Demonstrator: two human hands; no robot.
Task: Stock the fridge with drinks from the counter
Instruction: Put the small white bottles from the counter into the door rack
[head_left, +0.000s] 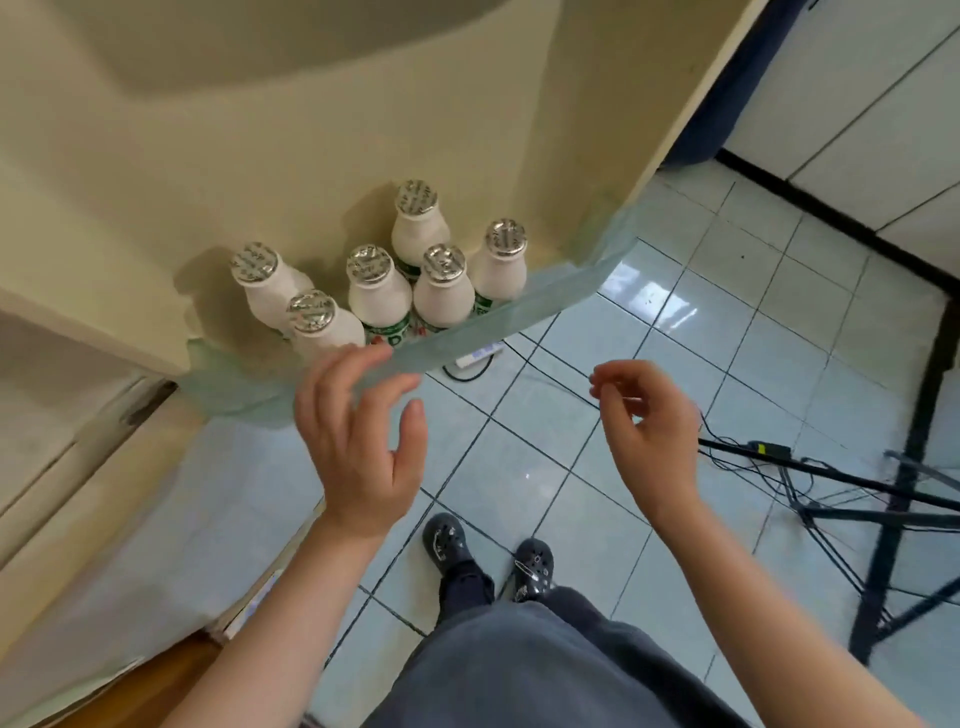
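Six white foil-capped bottles (382, 291) stand upright in the fridge door shelf (524, 306) at twelve o'clock, both empty hands below: left hand (361, 441) spread, right hand (649, 431) loosely curled.

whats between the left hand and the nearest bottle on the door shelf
In the head view, only the translucent front rail of the door shelf separates the left hand from the nearest bottle; the fingertips overlap that rail, so contact cannot be told.

A home kitchen: an open cream fridge door (260, 130) with a bottle-filled shelf (519, 317), pale tiled floor (727, 291), white cabinets (857, 104).
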